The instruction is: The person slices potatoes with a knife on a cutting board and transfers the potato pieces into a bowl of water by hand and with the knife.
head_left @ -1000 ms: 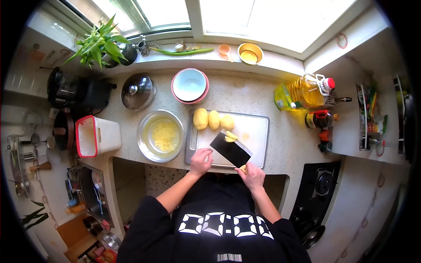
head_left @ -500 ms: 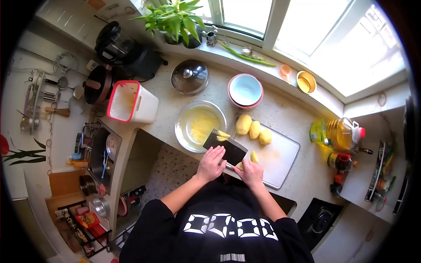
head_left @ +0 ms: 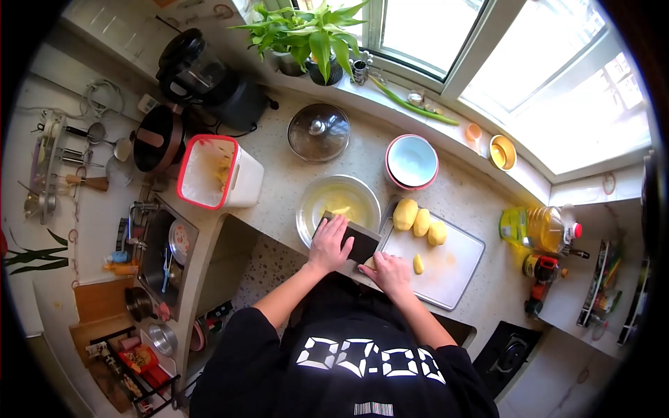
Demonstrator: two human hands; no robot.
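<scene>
My right hand (head_left: 390, 273) grips the handle of a dark-bladed cleaver (head_left: 365, 245), tilted over the near edge of a metal bowl (head_left: 301, 212). Flat against the blade, my left hand (head_left: 330, 245) lies with its fingers stretched toward the bowl. Yellow potato slices (head_left: 341, 211) show at the cleaver's far end and inside the bowl. To the right, a white cutting board (head_left: 456, 268) carries peeled potatoes (head_left: 405, 214) along its far side. A single cut potato piece (head_left: 418, 264) rests nearer its middle.
Behind the metal bowl stand a glass lid (head_left: 318, 136) and stacked bowls (head_left: 412, 160). A red-rimmed white bin (head_left: 244, 177) is left of it. Oil bottles (head_left: 547, 230) stand at right, a blender (head_left: 209, 83) at back left. A sink (head_left: 157, 272) lies far left.
The cleaver has tilted over the metal bowl, and my left hand has slid forward along its blade. Slices that were on the blade are now lower, at the bowl. The view has shifted slightly.
</scene>
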